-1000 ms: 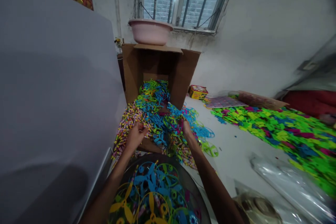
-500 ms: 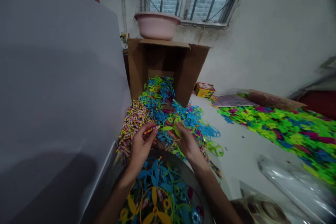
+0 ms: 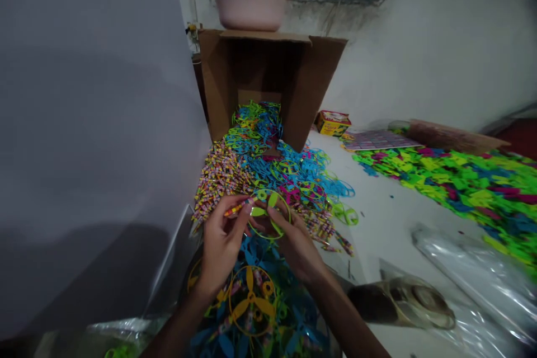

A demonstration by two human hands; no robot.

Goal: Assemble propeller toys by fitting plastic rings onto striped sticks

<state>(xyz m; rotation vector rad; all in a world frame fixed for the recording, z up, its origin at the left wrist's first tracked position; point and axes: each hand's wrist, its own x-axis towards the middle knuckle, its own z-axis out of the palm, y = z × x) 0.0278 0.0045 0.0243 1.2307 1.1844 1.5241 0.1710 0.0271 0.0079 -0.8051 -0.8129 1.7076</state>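
My left hand (image 3: 224, 229) pinches a small striped stick (image 3: 238, 208) in pink, yellow and orange. Close beside it, my right hand (image 3: 293, 238) holds a lime-green ringed propeller (image 3: 272, 213) by its edge, and the stick's tip is near the ring's left side. Below both hands lies a heap of blue, green and orange propellers, with an orange ringed propeller (image 3: 250, 300) on top. Behind the hands, a pile of striped sticks (image 3: 220, 176) spreads on the left, next to blue ringed propellers (image 3: 308, 170).
A cardboard box (image 3: 319, 81) lies open behind the piles, with a pink basin (image 3: 251, 3) on top. Green, blue and magenta pieces (image 3: 465, 190) cover the right side. Clear plastic bags (image 3: 470, 274) and a brown roll (image 3: 377, 302) lie lower right. A grey panel (image 3: 96, 123) rises at left.
The view has tilted down. My two hands have come closer together, bringing the green propeller next to the striped stick.
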